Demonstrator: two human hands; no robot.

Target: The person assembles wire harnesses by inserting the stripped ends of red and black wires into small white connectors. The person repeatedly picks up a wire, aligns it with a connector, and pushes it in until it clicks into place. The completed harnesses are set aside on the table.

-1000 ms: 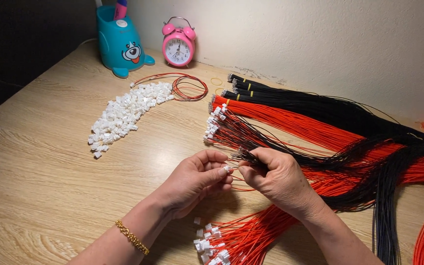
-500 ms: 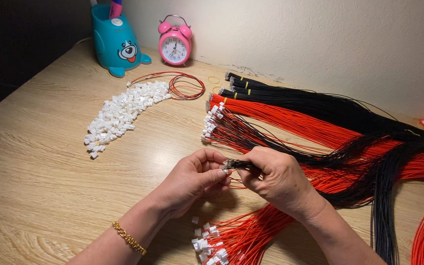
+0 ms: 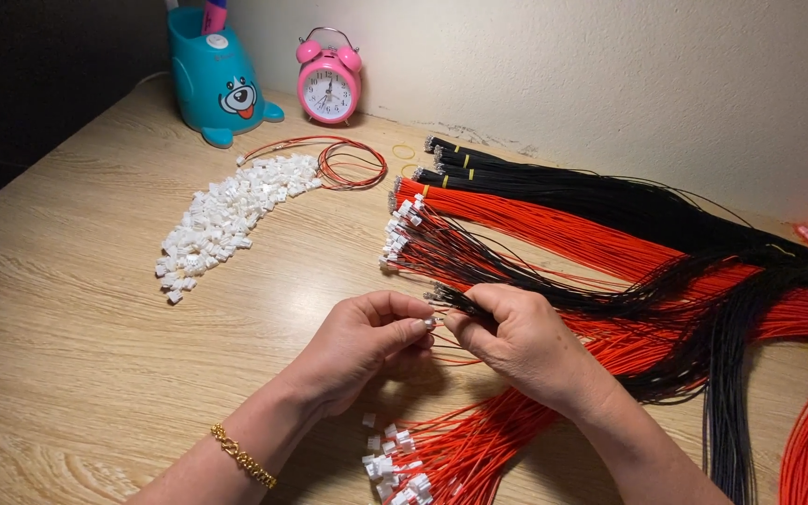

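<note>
Hands barely shifted; left hand (image 3: 367, 346) pinches white connector (image 3: 430, 322); right hand (image 3: 526, 344) grips black wires (image 3: 465, 301)

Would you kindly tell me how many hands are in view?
2: the left hand and the right hand meet at mid-table, pinching a small white connector between them.

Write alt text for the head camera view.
Two hands meet over a wooden table: the left hand pinches a small white connector, the right hand grips thin black wires. Red wire bundles lie beyond.
</note>
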